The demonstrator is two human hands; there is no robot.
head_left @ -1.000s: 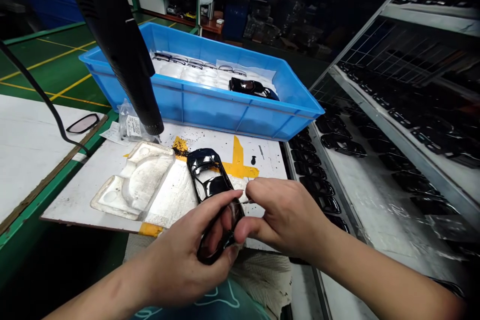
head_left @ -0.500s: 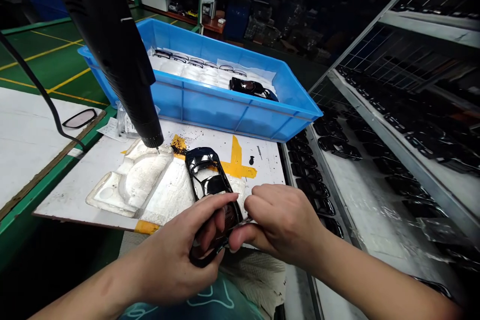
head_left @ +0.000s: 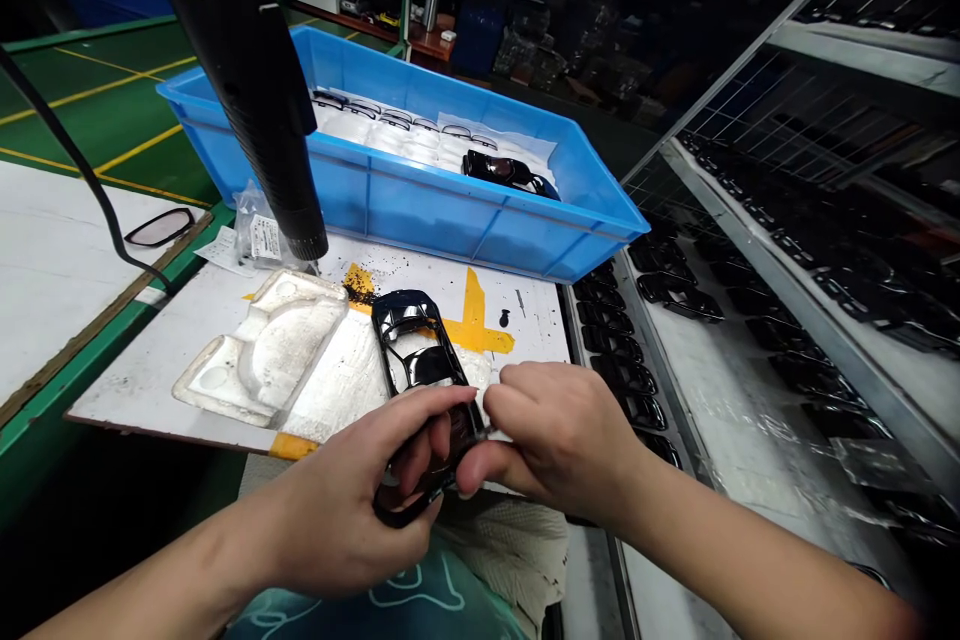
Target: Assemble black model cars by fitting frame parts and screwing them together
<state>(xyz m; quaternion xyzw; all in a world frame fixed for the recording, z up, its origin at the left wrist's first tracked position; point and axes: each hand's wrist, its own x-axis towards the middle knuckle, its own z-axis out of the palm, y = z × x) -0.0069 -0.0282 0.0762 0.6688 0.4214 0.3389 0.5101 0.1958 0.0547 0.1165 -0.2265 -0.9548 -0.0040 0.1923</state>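
"How does this black model car shell (head_left: 416, 345) handle?"

"Light and stiff, but thin and glossy, so I'd expect it to slip and scratch. My left hand (head_left: 337, 510) is closed round its near end, over the white board (head_left: 517, 320). That's where I'd hold it."

"And your right hand (head_left: 559, 440)?"

"Pinching at the shell's edge; I can't tell what's between my fingertips. The plastic tray (head_left: 262, 350) lies just left, the blue crate (head_left: 450, 210) beyond."
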